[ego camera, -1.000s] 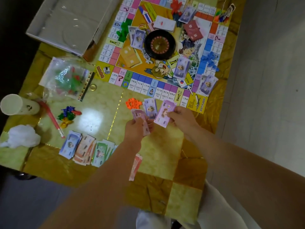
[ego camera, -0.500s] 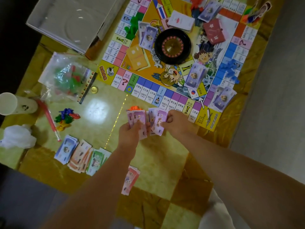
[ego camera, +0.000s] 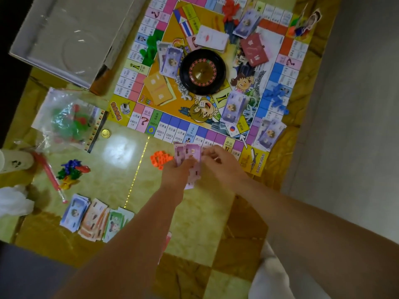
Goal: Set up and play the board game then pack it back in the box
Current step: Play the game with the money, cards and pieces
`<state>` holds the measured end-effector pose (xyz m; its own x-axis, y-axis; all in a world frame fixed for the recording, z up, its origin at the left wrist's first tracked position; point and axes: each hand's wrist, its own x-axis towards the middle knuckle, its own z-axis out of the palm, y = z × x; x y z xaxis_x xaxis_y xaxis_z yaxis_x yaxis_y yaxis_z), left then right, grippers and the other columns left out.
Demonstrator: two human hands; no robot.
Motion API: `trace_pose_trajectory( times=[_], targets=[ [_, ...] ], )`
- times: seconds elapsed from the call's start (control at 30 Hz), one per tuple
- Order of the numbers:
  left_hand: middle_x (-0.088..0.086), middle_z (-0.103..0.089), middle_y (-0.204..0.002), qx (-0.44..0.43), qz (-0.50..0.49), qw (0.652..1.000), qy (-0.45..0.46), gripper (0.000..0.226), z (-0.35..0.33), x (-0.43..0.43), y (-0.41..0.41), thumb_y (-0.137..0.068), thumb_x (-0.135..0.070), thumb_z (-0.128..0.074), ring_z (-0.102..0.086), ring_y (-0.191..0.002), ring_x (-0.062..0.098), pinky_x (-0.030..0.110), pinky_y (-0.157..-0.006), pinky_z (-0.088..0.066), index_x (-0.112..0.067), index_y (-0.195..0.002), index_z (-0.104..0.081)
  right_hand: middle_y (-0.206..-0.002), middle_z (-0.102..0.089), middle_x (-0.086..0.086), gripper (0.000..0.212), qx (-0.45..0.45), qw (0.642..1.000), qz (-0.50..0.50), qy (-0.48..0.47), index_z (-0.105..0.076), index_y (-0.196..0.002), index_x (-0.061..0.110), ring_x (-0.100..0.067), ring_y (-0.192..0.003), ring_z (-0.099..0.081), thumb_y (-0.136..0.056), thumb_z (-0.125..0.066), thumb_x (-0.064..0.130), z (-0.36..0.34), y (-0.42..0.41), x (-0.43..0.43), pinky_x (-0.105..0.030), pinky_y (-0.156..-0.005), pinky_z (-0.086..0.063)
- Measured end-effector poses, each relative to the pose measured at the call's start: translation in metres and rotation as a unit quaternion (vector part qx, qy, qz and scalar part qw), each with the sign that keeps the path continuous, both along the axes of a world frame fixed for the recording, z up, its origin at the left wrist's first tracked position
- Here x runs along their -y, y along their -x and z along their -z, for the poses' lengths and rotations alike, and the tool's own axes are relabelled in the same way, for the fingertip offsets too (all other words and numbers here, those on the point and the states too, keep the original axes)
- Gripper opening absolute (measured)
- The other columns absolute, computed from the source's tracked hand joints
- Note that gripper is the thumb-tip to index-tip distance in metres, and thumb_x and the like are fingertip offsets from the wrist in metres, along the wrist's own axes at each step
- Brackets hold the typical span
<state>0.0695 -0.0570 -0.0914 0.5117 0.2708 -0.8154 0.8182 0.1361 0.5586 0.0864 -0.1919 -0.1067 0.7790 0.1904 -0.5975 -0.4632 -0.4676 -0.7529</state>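
The colourful game board [ego camera: 164, 124] lies on the yellow table, a black roulette wheel [ego camera: 202, 71] at its centre. Purple play notes [ego camera: 187, 153] are gathered in a stack just below the board's near edge; my left hand [ego camera: 176, 174] grips them from below and my right hand [ego camera: 218, 165] pinches them from the right. Orange pieces [ego camera: 160, 158] lie just left of the stack. More purple notes [ego camera: 233, 106] rest on the board. The open grey box [ego camera: 71, 37] sits at the top left.
Sorted note piles [ego camera: 95, 216] lie near the table's front left. A plastic bag of pieces [ego camera: 69, 119], a gold coin [ego camera: 105, 132], a red pen [ego camera: 50, 175], coloured pawns [ego camera: 72, 172] and a paper cup [ego camera: 15, 161] are on the left. Card decks [ego camera: 212, 38] lie on the board.
The fanned purple notes have been drawn together into one stack as my hands closed toward each other. The camera has moved nearer to the table.
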Motion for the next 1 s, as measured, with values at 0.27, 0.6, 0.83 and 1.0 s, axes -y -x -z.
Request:
trace_pose_trajectory(
  times=[0.27,0.6,0.83,1.0],
  targets=[
    [0.016,-0.069,-0.093,-0.032,0.01,0.995,0.098,0.018,-0.007,0.083,-0.049,-0.093,-0.019,-0.061,-0.067,-0.073,0.025,0.037,-0.069,-0.057,-0.004,-0.101,-0.065,-0.078,-0.067,-0.006,0.013,-0.039,0.993,0.106,-0.026,-0.069,-0.086,0.005,-0.006,-0.067,-0.061,-0.089,-0.068,0.018,-0.008,-0.037,0.083,-0.021,-0.07,-0.051],
    [0.003,-0.053,-0.068,0.017,0.088,0.995,-0.04,0.027,0.011,0.141,-0.086,-0.097,-0.013,-0.047,-0.048,-0.063,0.018,0.028,-0.059,-0.039,-0.014,-0.072,-0.055,-0.077,-0.068,-0.002,0.014,-0.046,0.966,0.199,0.156,-0.065,-0.077,0.014,-0.017,-0.069,-0.066,-0.083,-0.075,0.023,0.027,-0.061,0.163,-0.034,-0.069,-0.056],
    [0.002,-0.063,-0.077,-0.011,0.091,0.996,-0.009,0.023,0.017,0.143,-0.094,-0.096,-0.011,-0.053,-0.059,-0.074,0.021,0.032,-0.066,-0.049,-0.015,-0.074,-0.059,-0.079,-0.06,-0.001,0.021,-0.034,0.947,0.201,0.247,-0.057,-0.08,0.012,-0.019,-0.077,-0.061,-0.082,-0.074,0.024,0.038,-0.06,0.154,-0.033,-0.062,-0.049],
    [0.009,-0.068,-0.083,-0.02,0.091,0.995,0.031,0.014,0.016,0.141,-0.099,-0.092,-0.012,-0.061,-0.065,-0.083,0.028,0.046,-0.084,-0.054,-0.011,-0.079,-0.064,-0.084,-0.063,0.001,0.015,0.01,0.975,0.192,0.113,-0.056,-0.082,0.021,-0.016,-0.08,-0.064,-0.086,-0.07,0.026,0.027,-0.067,0.148,-0.032,-0.069,-0.056]
  ],
)
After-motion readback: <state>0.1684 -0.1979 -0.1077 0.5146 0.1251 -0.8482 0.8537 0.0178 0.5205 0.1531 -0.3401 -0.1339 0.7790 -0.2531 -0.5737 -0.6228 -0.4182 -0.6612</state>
